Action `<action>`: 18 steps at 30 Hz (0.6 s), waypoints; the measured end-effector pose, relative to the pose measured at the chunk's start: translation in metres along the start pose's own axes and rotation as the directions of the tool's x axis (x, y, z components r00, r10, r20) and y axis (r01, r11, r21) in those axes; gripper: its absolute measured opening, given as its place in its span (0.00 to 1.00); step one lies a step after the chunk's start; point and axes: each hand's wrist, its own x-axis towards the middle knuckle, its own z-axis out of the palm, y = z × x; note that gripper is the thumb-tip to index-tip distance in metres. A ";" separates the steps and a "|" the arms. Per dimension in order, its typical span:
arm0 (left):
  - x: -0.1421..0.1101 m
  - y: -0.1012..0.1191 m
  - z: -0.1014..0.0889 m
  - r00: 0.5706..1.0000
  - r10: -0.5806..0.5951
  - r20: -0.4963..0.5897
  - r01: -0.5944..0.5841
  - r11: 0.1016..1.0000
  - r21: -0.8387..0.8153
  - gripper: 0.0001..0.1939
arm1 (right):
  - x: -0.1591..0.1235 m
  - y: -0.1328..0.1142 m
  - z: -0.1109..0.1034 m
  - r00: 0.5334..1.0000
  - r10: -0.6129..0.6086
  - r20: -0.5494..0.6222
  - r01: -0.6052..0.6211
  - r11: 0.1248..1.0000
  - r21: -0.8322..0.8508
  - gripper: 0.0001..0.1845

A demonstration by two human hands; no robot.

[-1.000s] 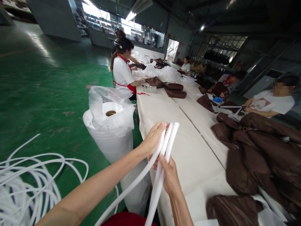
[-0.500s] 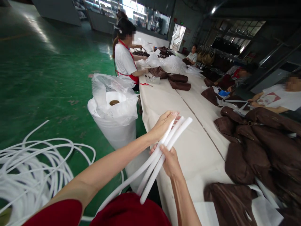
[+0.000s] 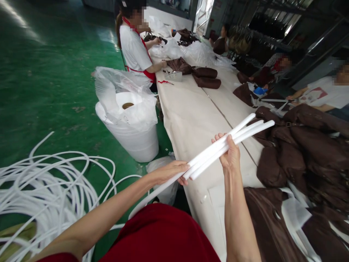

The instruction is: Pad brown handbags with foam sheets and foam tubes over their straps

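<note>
Right of centre, the right hand [image 3: 231,154] closes round three smooth white cords [image 3: 208,158]; the left hand [image 3: 171,171] grips the longest, curving toward lower left.

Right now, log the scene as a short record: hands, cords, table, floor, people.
left hand: left hand around the white cords, where two of them end
right hand: right hand grips them farther along, thumb on top
cords: three side by side, far tips free; one runs on past the left hand
table: pale cover, brown bags heaped on the right
floor: green, loose cord pile at left; plastic-wrapped roll beside table
people: person in red apron at table's left edge; others opposite
</note>
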 end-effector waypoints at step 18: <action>0.014 -0.003 -0.027 0.664 0.101 -0.741 -0.257 0.961 -0.099 0.10 | -0.021 0.000 -0.041 0.985 -0.128 -0.117 0.149 0.971 0.189 0.21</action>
